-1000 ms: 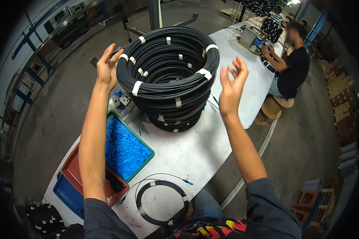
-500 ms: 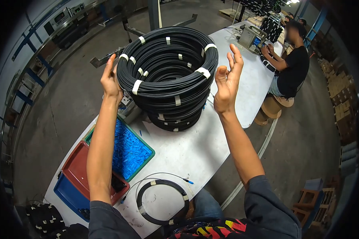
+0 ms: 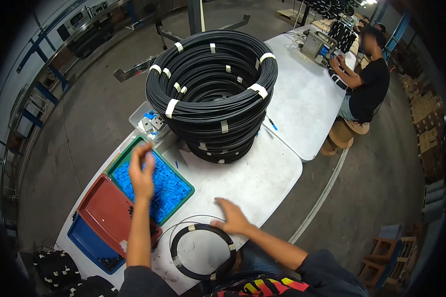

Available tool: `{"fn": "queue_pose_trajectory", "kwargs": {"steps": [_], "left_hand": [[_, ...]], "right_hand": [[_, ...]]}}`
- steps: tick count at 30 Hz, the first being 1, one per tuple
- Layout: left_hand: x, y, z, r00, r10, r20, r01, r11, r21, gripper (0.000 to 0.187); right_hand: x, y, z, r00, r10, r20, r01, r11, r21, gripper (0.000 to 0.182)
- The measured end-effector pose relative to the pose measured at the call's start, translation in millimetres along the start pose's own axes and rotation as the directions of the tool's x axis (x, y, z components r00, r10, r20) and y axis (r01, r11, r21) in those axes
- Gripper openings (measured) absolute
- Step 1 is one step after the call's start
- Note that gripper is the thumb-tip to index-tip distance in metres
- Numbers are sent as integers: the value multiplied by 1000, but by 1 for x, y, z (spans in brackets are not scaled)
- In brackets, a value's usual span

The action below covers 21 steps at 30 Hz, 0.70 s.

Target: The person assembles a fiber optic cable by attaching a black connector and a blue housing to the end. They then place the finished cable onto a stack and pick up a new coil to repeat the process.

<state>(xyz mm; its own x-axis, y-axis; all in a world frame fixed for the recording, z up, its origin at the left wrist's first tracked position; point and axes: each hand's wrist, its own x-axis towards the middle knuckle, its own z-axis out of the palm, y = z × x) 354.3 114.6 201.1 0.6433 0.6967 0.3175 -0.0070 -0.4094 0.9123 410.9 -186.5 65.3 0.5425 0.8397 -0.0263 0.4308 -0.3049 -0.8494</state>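
Observation:
A tall stack of black cable coils [image 3: 223,119], bound with white tape, stands on the white table. My left hand [image 3: 142,178] is raised over the green tray [image 3: 181,208] of small blue plastic parts [image 3: 168,185]; its fingers are loosely bent and apart, slightly blurred, with nothing visible in them. Low at the front, my right hand [image 3: 233,218] reaches over the upper right edge of a single black cable coil [image 3: 174,252], fingers apart and holding nothing. The loose cable end runs toward this hand, which hides its tip.
A red tray [image 3: 101,205] and a blue tray [image 3: 86,242] overlap left of the green one. Behind sits a clear box of small fittings [image 3: 151,123]. A pen-like blue-tipped item [image 3: 271,123] lies right of the stack. A co-worker [image 3: 369,79] sits by a machine [image 3: 316,48].
Both hands have left the sides of the coil stack and come down toward me: the left over the green tray, the right beside the single coil. The stack stays on the table.

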Motion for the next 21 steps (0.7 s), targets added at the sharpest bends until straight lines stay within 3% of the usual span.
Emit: {"fn": "queue_pose_trajectory", "kwargs": {"steps": [1, 3, 4, 5, 6, 9, 10, 12, 13, 15, 16, 18, 20, 21], "left_hand": [[-41, -2, -6, 994, 106, 14, -105, 952, 287, 35], [-131, -15, -25, 970, 213, 119, -241, 769, 592, 29], [-181, -21, -34, 981, 165, 105, -190, 680, 709, 27], [-239, -39, -50, 989, 122, 78, -137, 609, 781, 36], [-285, -38, -58, 997, 18, -78, 51, 607, 793, 45], [-399, -41, -71, 862, -233, -449, 504, 476, 721, 80], [-431, -53, -72, 857, -241, -455, 513, 464, 722, 80], [-484, -89, -67, 586, -509, -631, 776, 577, 255, 95], [-481, -90, -60, 645, -504, -575, 725, 640, 253, 91], [-451, -70, -35, 722, -540, -433, 599, 801, 1, 85], [-433, -71, -22, 721, -543, -430, 600, 800, -4, 85], [-411, -69, -6, 793, -467, -390, 565, 805, 184, 81], [-389, -77, -5, 814, -475, -334, 543, 826, 149, 81], [-377, -82, -2, 833, -482, -271, 524, 844, 112, 82]], "right_hand": [[-10, 1, 16, 996, -1, 85, 1, 1000, -11, 92], [-25, -3, 36, 976, -25, 217, 31, 999, -25, 95], [-29, -2, 42, 976, -20, 218, 23, 1000, -12, 95], [-33, 0, 48, 962, -60, 266, 59, 998, 11, 89], [-37, 2, 54, 944, -98, 314, 90, 995, 37, 84], [-50, 24, 74, 960, -109, 257, 111, 994, 6, 73], [-51, 19, 72, 975, -114, 191, 113, 993, 13, 64], [-54, 26, 77, 976, -97, 193, 85, 994, 71, 61], [-55, 29, 79, 980, -78, 184, 56, 991, 122, 59], [-58, 30, 83, 986, -108, 128, 91, 988, 127, 55], [-57, 27, 81, 992, -85, 88, 66, 978, 199, 53], [-62, 30, 77, 997, -58, 58, 40, 962, 270, 51], [-65, 43, 72, 991, -32, -133, 58, 979, 198, 48], [-68, 47, 65, 990, -28, -140, 55, 979, 196, 48]]}}
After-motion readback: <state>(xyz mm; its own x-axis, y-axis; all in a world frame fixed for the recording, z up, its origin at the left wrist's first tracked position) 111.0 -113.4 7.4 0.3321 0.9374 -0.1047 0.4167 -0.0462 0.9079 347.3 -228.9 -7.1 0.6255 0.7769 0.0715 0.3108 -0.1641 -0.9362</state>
